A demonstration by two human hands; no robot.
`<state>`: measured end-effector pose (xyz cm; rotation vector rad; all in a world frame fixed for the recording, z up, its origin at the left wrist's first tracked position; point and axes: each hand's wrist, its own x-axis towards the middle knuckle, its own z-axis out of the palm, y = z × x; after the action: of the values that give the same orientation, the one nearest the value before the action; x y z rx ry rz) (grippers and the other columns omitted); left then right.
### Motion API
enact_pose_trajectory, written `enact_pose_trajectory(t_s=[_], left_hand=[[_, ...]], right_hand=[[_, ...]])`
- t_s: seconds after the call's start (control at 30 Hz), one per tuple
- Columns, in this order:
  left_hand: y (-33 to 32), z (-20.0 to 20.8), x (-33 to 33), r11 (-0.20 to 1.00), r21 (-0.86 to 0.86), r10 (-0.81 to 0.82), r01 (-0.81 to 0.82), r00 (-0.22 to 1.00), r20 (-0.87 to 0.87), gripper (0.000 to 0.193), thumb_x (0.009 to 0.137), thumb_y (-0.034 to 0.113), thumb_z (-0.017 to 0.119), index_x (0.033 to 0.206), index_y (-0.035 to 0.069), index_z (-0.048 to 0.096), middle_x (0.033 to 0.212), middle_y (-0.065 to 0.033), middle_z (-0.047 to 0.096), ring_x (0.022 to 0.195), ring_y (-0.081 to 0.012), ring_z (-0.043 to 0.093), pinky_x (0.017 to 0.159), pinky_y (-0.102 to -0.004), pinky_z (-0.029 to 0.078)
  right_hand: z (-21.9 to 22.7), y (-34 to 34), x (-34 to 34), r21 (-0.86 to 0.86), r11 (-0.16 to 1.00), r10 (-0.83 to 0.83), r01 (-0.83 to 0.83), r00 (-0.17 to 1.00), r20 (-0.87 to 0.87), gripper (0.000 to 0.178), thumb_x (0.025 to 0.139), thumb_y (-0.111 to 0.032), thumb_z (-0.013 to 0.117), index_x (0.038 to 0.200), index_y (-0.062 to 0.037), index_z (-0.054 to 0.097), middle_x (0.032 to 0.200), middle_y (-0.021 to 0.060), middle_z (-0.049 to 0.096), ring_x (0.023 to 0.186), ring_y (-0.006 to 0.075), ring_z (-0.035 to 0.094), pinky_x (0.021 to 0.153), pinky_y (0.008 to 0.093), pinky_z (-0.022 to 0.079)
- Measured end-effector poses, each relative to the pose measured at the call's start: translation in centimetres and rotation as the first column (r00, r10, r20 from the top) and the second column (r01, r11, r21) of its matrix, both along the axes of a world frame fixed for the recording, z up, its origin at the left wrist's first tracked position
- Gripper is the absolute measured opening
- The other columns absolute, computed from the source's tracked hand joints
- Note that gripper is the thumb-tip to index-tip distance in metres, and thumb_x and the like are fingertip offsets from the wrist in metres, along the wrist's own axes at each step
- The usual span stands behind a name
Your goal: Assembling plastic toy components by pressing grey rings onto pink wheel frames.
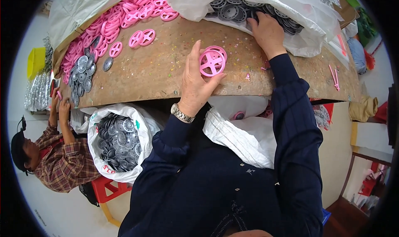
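Note:
My left hand [195, 81], with a metal watch at the wrist, grips two pink spoked wheels [213, 63] between thumb and fingers above the wooden table. They overlap, one partly behind the other. Farther off to the right, my right hand [268, 31] reaches into the mouth of a white woven sack [309, 41] full of round grey wheel discs [228, 12]. Its thumb and fingers close around a grey disc among the pile; the fingertips are partly hidden.
Pink wheels [110, 27] heap at the table's far left, beside loose grey discs [83, 68]. Another sack of grey discs [120, 139] stands below the table edge. At far left a co-worker [62, 162] handles a small pink piece. Pink sticks [334, 77] lie at right.

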<state>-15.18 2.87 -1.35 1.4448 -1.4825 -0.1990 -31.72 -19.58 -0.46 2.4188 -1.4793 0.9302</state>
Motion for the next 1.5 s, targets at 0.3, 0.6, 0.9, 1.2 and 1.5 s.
enact_pose_trajectory(t_s=[0.3, 0.6, 0.9, 1.2, 1.5], left_hand=[[-0.2, 0.4, -0.2, 1.000, -0.027, -0.011, 0.013, 0.998, 0.065, 0.100, 0.073, 0.007, 0.082, 0.154, 0.006, 0.022, 0.128, -0.0195, 0.055, 0.112, -0.0297, 0.061, 0.094, -0.0384, 0.051], [0.3, 1.8, -1.1, 0.993, -0.060, -0.090, 0.100, 0.984, 0.152, 0.105, 0.068, 0.007, 0.084, 0.155, 0.006, 0.023, 0.129, -0.0187, 0.054, 0.114, -0.0338, 0.058, 0.095, -0.0417, 0.049], [0.8, 3.0, -2.9, 0.976, -0.115, -0.150, 0.184, 0.955, 0.256, 0.105, 0.068, 0.004, 0.083, 0.155, 0.007, 0.024, 0.129, -0.0177, 0.054, 0.116, -0.0337, 0.056, 0.096, -0.0414, 0.048], [1.8, 3.7, -2.9, 0.858, 0.150, -0.236, 0.492, 0.635, -0.735, 0.060, 0.092, 0.002, 0.065, 0.145, 0.002, 0.037, 0.113, -0.0080, 0.061, 0.085, -0.0120, 0.063, 0.065, -0.0235, 0.053], [2.1, 2.7, -3.4, 0.890, 0.111, -0.244, 0.442, 0.669, -0.702, 0.026, 0.098, 0.009, 0.058, 0.123, 0.000, 0.055, 0.096, -0.0042, 0.064, 0.075, -0.0080, 0.060, 0.060, -0.0222, 0.051]], right_hand=[[0.8, 2.0, -3.7, 0.204, 0.941, 0.124, -0.270, 0.835, 0.535, 0.029, 0.093, -0.025, 0.063, 0.102, 0.0021, 0.065, 0.084, 0.0074, 0.069, 0.072, 0.0194, 0.065, 0.067, 0.0324, 0.050], [4.0, 13.0, -4.5, 0.536, 0.398, -0.095, -0.745, 0.547, 0.831, 0.017, 0.095, -0.026, 0.065, 0.097, -0.0089, 0.065, 0.083, -0.0067, 0.060, 0.075, 0.0018, 0.051, 0.065, 0.0180, 0.038], [3.5, 16.6, -3.1, 0.457, 0.415, -0.058, -0.787, 0.478, 0.876, 0.018, 0.091, -0.010, 0.070, 0.099, -0.0025, 0.057, 0.083, -0.0028, 0.061, 0.073, 0.0037, 0.055, 0.062, 0.0205, 0.043], [3.6, 17.3, -3.4, 0.348, 0.446, -0.030, -0.825, 0.375, 0.927, 0.029, 0.091, -0.001, 0.065, 0.118, 0.0007, 0.055, 0.103, 0.0046, 0.066, 0.091, 0.0086, 0.062, 0.079, 0.0221, 0.051], [3.8, 17.9, -4.1, 0.431, 0.415, 0.017, -0.801, 0.480, 0.877, 0.030, 0.092, -0.002, 0.061, 0.122, 0.0004, 0.056, 0.111, 0.0044, 0.064, 0.101, 0.0099, 0.060, 0.088, 0.0245, 0.049]])
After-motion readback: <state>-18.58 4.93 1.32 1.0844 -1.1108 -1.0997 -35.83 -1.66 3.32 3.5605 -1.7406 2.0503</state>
